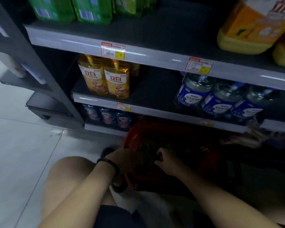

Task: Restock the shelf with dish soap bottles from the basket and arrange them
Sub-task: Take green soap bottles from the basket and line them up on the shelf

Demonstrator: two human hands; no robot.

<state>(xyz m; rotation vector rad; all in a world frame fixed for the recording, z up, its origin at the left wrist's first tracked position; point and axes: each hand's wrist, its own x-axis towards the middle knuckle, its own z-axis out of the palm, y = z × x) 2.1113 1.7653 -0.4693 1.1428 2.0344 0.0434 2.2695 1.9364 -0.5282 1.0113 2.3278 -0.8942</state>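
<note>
**Both hands down in the red basket**

Head view: The red basket [133, 137] sits on the floor [23, 145], just in front of the shelf [155, 53]. The dish soap bottles [148, 145] inside it show only as a dark green blur. The left hand [122, 157] reaches in, but its grip is hidden, so I cannot tell if it holds anything. The right hand [167, 160] is in too, with curled fingers, but it is too dark to see what they hold. Yellow bottles [104, 78] and blue bottles [217, 97] stand on the shelf, well apart.

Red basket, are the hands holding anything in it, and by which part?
Cannot tell. The left hand and right hand are down in the red basket among green bottles; too dark to see any hold.
</note>
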